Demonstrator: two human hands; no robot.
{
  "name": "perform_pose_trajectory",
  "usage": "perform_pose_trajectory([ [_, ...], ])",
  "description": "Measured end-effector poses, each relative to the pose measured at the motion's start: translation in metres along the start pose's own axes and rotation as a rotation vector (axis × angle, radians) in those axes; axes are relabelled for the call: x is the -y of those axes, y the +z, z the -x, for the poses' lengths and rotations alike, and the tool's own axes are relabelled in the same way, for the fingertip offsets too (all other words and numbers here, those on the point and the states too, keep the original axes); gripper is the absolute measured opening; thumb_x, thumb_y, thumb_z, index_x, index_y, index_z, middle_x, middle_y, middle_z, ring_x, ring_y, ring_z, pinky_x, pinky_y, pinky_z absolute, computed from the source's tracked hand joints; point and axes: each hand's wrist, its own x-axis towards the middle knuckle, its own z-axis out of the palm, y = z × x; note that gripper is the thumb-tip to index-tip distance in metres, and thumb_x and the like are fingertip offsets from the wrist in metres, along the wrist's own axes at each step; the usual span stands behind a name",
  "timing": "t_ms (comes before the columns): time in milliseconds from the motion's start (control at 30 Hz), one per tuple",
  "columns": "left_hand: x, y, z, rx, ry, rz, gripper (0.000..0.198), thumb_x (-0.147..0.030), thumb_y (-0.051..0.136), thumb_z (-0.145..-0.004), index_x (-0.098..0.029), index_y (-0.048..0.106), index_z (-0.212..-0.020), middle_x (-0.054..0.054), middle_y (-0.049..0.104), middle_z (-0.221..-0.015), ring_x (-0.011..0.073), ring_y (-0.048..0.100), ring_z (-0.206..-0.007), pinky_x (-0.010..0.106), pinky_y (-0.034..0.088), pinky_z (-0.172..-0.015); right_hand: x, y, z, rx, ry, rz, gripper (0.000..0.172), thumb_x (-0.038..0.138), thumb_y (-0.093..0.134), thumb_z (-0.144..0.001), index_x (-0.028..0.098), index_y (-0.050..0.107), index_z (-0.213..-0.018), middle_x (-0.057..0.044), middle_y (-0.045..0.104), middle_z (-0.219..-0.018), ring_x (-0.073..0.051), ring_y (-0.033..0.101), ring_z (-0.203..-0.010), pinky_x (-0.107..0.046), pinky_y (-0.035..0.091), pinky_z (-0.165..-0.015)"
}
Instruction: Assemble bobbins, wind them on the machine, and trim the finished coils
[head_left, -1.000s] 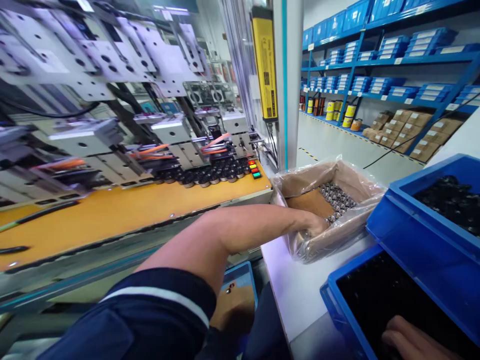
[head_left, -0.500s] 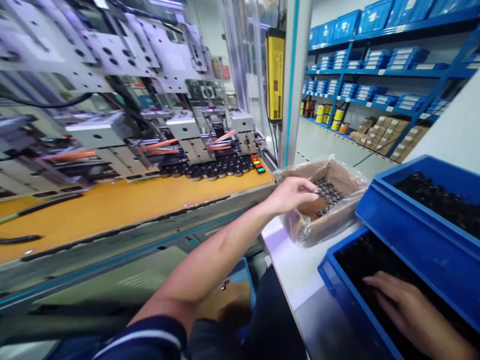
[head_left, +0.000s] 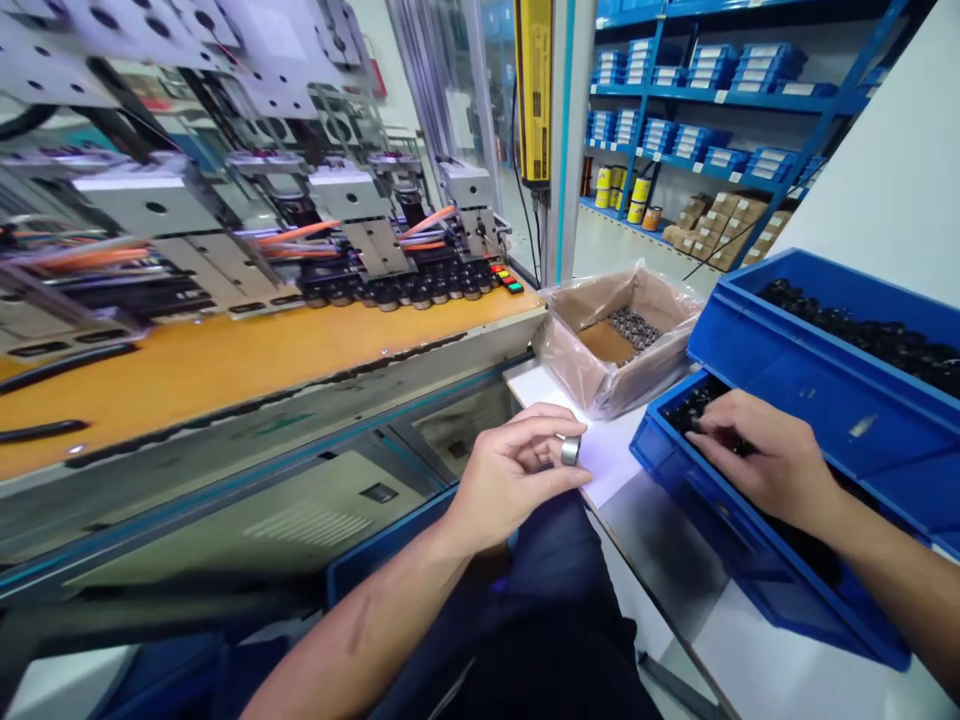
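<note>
A short silvery metal ring (head_left: 571,451) is pinched between the thumb and fingers of my left hand (head_left: 517,465), above my lap and in front of the white tabletop. My right hand (head_left: 772,455) is at the near blue bin (head_left: 667,470), over its far end, with thumb and fingertips drawn together. Small black parts (head_left: 686,405) lie in that bin beside the fingers. What the right fingertips hold is too dark and small to make out. A plastic-lined cardboard box (head_left: 592,385) with many metal rings (head_left: 637,330) stands beyond my left hand.
Behind the near bin stands a second blue bin (head_left: 832,380) of black parts. On the left, a machine with an orange work surface (head_left: 300,360) carries a row of black-and-metal pieces (head_left: 405,290) and coloured buttons (head_left: 510,282). An upright post (head_left: 559,150) rises behind the box.
My left hand has come back from the cardboard box toward me with a metal ring. My right hand has moved to the bin's far end and its fingers have closed together. The view has shifted.
</note>
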Motion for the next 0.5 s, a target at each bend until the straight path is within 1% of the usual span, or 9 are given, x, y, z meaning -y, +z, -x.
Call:
perform_pose_trajectory([
  [33, -0.001, 0.0, 0.004, 0.014, 0.005, 0.004, 0.032, -0.012, 0.087, -0.06, -0.022, 0.08, -0.09, 0.006, 0.07, -0.099, 0.0065, 0.06, -0.062, 0.021, 0.059, -0.061, 0.017, 0.004, -0.007, -0.03, -0.086, -0.006, 0.002, 0.02, 0.062, -0.091, 0.021, 0.06, -0.091, -0.004, 0.065, -0.084, -0.013, 0.062, -0.073, -0.024, 0.052, -0.064],
  [100, -0.002, 0.002, 0.011, 0.037, 0.006, -0.007, 0.029, -0.013, 0.086, -0.064, -0.022, 0.08, -0.091, 0.008, 0.072, -0.101, 0.0094, 0.065, -0.065, 0.021, 0.059, -0.061, 0.046, 0.016, -0.015, -0.078, -0.221, -0.023, 0.007, 0.015, 0.063, -0.09, 0.019, 0.061, -0.095, -0.005, 0.067, -0.086, -0.013, 0.065, -0.076, -0.023, 0.054, -0.066],
  [167, -0.002, 0.005, 0.019, 0.042, -0.008, -0.025, 0.031, -0.014, 0.085, -0.066, -0.021, 0.08, -0.095, 0.009, 0.074, -0.098, 0.013, 0.069, -0.068, 0.022, 0.059, -0.06, 0.062, 0.029, -0.015, -0.115, -0.295, -0.049, 0.005, 0.013, 0.063, -0.089, 0.016, 0.061, -0.093, -0.006, 0.067, -0.084, -0.012, 0.065, -0.075, -0.022, 0.055, -0.065],
  [267, -0.001, 0.01, 0.028, 0.032, -0.022, -0.045, 0.035, -0.012, 0.086, -0.064, -0.021, 0.079, -0.097, 0.009, 0.077, -0.097, 0.0183, 0.073, -0.076, 0.027, 0.062, -0.069, 0.066, 0.045, -0.008, -0.135, -0.321, -0.099, 0.001, 0.013, 0.062, -0.091, 0.014, 0.061, -0.09, -0.006, 0.067, -0.08, -0.012, 0.065, -0.072, -0.021, 0.054, -0.062],
  [333, 0.0, 0.013, 0.03, 0.036, -0.019, -0.061, 0.033, -0.011, 0.086, -0.063, -0.02, 0.079, -0.094, 0.009, 0.078, -0.097, 0.0191, 0.074, -0.078, 0.028, 0.062, -0.073, 0.062, 0.049, -0.003, -0.128, -0.306, -0.134, 0.002, 0.012, 0.063, -0.09, 0.014, 0.061, -0.09, -0.006, 0.066, -0.081, -0.012, 0.065, -0.073, -0.021, 0.055, -0.061],
  [400, 0.002, 0.016, 0.03, 0.032, -0.023, -0.059, 0.031, -0.01, 0.085, -0.064, -0.021, 0.079, -0.093, 0.008, 0.079, -0.097, 0.0175, 0.074, -0.075, 0.026, 0.062, -0.071, 0.058, 0.05, 0.0, -0.125, -0.29, -0.162, 0.004, 0.012, 0.064, -0.089, 0.014, 0.061, -0.091, -0.007, 0.067, -0.081, -0.013, 0.065, -0.074, -0.022, 0.056, -0.063],
  [500, 0.006, 0.019, 0.028, 0.041, -0.026, -0.025, 0.029, -0.008, 0.084, -0.065, -0.021, 0.078, -0.091, 0.008, 0.078, -0.105, 0.0139, 0.072, -0.07, 0.023, 0.061, -0.065, 0.056, 0.05, 0.002, -0.121, -0.278, -0.18, 0.003, 0.012, 0.064, -0.09, 0.014, 0.062, -0.091, -0.007, 0.066, -0.082, -0.012, 0.065, -0.075, -0.022, 0.056, -0.063],
])
